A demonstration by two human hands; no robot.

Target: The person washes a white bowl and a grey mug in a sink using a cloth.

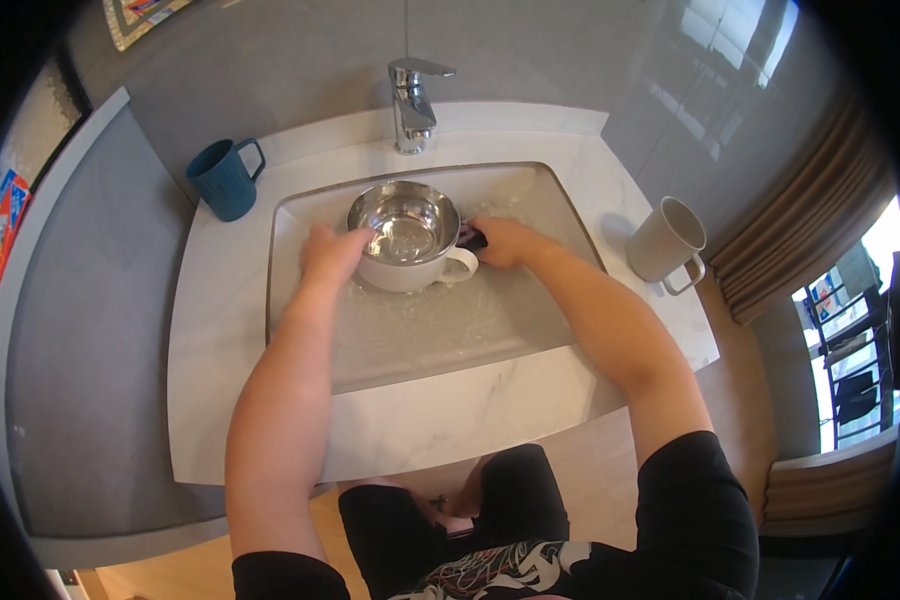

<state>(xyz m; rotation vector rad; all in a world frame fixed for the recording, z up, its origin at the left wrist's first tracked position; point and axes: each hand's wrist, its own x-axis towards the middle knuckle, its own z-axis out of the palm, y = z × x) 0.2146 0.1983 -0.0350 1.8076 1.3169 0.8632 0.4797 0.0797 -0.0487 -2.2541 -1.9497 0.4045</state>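
Note:
In the sink basin (435, 337) sits a round bowl (403, 274), white outside with a shiny steel lining and a loop handle on its right. My left hand (331, 253) grips the bowl's left side, thumb over the rim and fingers hidden behind the wall. A dark object (471, 238) is in my right hand (504, 240), pressed against or close to the bowl's right side; what it is I cannot tell. Water with ripples lies in the basin around the bowl.
A chrome single-lever faucet (412, 109) stands behind the basin. On the white marbled countertop (457, 420), a teal mug (229, 184) is at the back left and a beige mug (664, 244) at the right. A grey panel (90, 322) borders the left side.

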